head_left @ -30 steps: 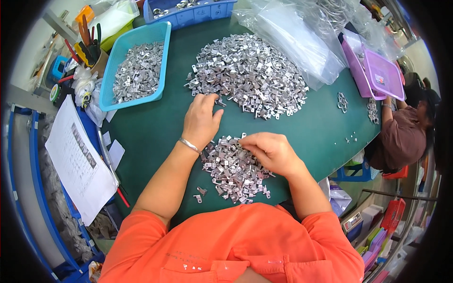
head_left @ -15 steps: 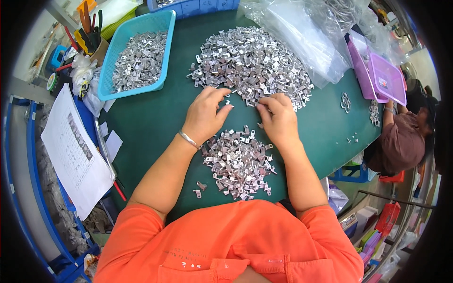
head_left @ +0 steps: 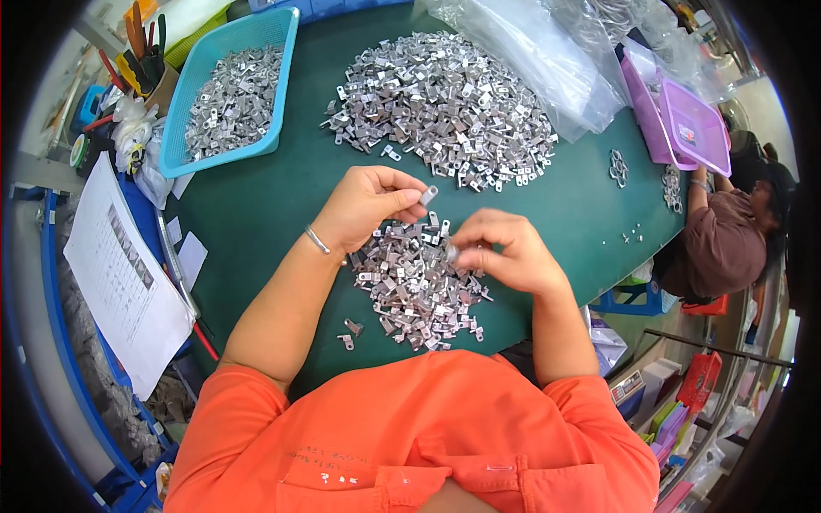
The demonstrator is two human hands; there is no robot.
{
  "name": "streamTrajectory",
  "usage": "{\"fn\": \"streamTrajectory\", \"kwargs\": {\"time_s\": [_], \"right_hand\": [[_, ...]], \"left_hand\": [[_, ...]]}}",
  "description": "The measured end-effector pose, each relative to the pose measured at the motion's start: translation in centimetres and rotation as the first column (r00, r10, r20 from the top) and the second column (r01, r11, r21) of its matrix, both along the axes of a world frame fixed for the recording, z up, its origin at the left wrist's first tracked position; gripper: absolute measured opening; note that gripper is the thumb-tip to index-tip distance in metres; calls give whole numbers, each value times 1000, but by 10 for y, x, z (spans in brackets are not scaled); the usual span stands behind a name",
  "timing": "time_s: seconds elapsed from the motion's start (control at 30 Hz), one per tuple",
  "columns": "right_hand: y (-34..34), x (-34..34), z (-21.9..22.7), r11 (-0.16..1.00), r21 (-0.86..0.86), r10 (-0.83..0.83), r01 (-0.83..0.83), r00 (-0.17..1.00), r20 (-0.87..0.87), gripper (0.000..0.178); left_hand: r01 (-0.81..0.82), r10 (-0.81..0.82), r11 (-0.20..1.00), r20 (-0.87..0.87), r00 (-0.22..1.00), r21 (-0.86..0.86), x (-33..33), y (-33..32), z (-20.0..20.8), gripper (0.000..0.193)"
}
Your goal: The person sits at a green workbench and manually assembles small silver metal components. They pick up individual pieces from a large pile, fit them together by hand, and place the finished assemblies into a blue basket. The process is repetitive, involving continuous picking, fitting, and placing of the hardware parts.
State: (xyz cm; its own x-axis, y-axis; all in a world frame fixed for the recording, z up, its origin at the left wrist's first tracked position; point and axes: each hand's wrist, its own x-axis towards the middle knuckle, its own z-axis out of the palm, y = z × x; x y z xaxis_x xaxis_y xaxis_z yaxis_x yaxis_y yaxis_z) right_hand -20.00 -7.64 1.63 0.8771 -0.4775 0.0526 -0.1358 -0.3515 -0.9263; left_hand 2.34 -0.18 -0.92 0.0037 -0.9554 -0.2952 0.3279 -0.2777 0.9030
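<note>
My left hand pinches a small silver metal bracket with a hole in its end, between thumb and fingers. It is held just above the far edge of the nearer pile of brackets. Over the right side of that pile, my right hand has thumb and forefinger closed on a small metal bracket, partly covered and blurred. Farther back lies the bigger pile of brackets, apart from both hands.
A turquoise basket of brackets stands at the back left, near printed sheets. Clear plastic bags and a purple basket lie at the back right. Linked metal rings rest on the green table. Another person sits at right.
Both hands have drawn back from the big pile toward the nearer one. The left now shows a bracket in its fingertips; the right has come down over the nearer pile.
</note>
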Motion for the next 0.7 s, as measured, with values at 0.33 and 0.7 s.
{"fn": "streamTrajectory", "kwargs": {"time_s": [0.33,0.7], "right_hand": [[-15,19,-39,587,-664,-482,463,859,173,15],[-12,12,-45,610,-614,-556,501,823,119,19]], "left_hand": [[221,-79,935,441,894,-279,-1,2,3,3],[325,-5,881,679,734,-345,1,0,-6,5]]}}
